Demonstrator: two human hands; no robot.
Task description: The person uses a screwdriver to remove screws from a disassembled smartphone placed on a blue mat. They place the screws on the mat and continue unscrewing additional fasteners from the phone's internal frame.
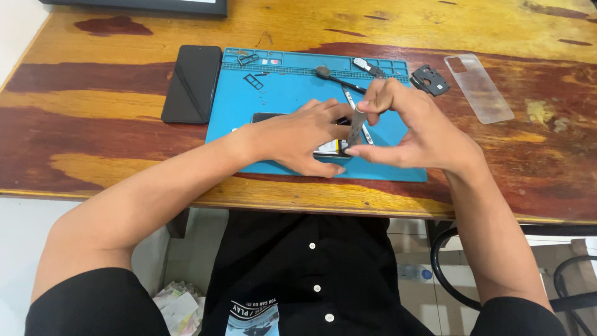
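Two hands meet over the blue work mat, which lies on your wooden table. Your left hand presses flat on an opened phone lying on the near half of the mat, fingers spread over it and curled at the near edge, so most of the phone is hidden. Your right hand pinches a thin metal pry tool between thumb and fingers, closed tight on it; the tool's tip points down to the phone's right end.

On the mat's far edge lie a dark-handled tool and small loose parts in its tray slots. Just off the mat's left side rests a black phone, screen up. Off the mat's right far corner sits a black camera frame piece, and beyond it a clear phone case.
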